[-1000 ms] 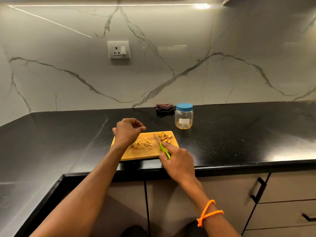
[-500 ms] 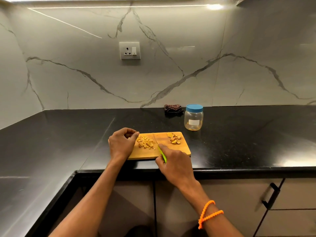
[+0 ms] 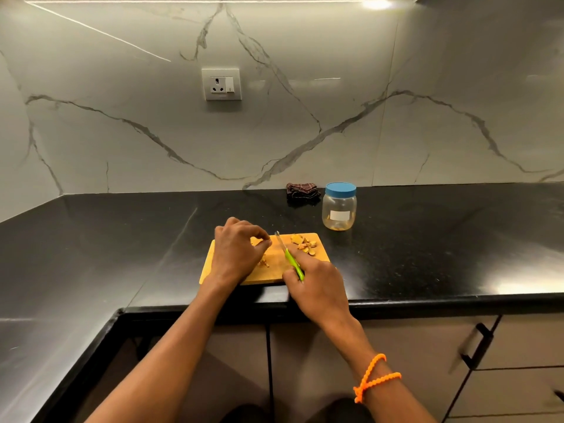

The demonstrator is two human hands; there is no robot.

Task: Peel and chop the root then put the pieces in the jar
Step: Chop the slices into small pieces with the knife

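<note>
One cutting board (image 3: 210, 264) at frame centre, two piece piles, one jar (image 3: 339, 207); left hand (image 3: 236, 254) pinched root piece (image 3: 255, 241), right hand (image 3: 317, 285) gripped knife (image 3: 288, 254)

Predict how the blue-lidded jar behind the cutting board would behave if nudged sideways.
The jar looks like clear plastic and nearly empty, so probably light. On the glossy black counter it would likely slide easily. Squat and wide-based, it seems unlikely to tip.
</note>
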